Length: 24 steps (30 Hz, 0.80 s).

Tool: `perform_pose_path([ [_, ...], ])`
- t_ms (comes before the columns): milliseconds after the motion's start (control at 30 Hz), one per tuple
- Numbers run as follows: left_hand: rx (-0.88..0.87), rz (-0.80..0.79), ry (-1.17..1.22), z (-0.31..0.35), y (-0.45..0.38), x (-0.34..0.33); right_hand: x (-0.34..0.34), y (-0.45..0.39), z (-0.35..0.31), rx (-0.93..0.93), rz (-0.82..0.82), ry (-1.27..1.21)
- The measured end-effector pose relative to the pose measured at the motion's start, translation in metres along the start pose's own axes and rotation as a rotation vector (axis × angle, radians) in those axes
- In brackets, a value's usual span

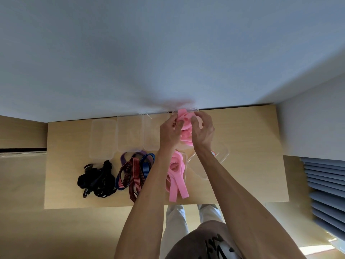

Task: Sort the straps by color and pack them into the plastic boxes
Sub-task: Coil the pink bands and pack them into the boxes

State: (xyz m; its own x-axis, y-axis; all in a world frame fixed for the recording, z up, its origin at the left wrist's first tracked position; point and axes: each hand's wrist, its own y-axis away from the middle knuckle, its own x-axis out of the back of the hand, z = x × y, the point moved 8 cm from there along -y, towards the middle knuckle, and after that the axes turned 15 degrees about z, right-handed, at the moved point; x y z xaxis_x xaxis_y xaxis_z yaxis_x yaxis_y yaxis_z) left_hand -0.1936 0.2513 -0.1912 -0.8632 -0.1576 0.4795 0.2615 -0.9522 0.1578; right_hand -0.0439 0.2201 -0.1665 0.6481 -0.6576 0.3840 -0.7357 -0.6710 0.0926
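Note:
Both hands are at the far side of the table over a clear plastic box (196,110) by the wall. My left hand (170,132) and my right hand (203,129) each grip a bunch of pink straps (185,128) held between them above that box. More pink straps (176,174) lie nearer me, partly hidden by my left forearm. A heap of black straps (98,179) lies at the left. Red-striped, blue-striped and purple straps (136,170) lie in the middle. Three clear boxes (128,132) stand in a row along the back left.
A clear lid or box (222,156) lies tilted right of my right forearm. The wooden table (252,156) ends at a white wall behind. A slatted blind (324,193) is at the right, and wooden flooring (22,180) at the left.

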Motion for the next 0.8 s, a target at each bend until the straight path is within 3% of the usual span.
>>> perform_pose_path([
  [200, 0.222, -0.023, 0.243, -0.010, -0.001, 0.004, -0.002, 0.006, 0.015, -0.236, -0.124, -0.053],
  [433, 0.410, -0.091, 0.193, -0.029, 0.017, -0.004, -0.010, 0.006, 0.031, -0.299, -0.209, -0.004],
  [600, 0.189, 0.065, -0.085, -0.021, 0.011, 0.001, -0.007, 0.005, 0.035, -0.242, -0.069, 0.100],
  [800, -0.033, 0.109, -0.442, -0.018, 0.006, -0.002, -0.016, 0.001, 0.043, -0.042, -0.104, 0.313],
])
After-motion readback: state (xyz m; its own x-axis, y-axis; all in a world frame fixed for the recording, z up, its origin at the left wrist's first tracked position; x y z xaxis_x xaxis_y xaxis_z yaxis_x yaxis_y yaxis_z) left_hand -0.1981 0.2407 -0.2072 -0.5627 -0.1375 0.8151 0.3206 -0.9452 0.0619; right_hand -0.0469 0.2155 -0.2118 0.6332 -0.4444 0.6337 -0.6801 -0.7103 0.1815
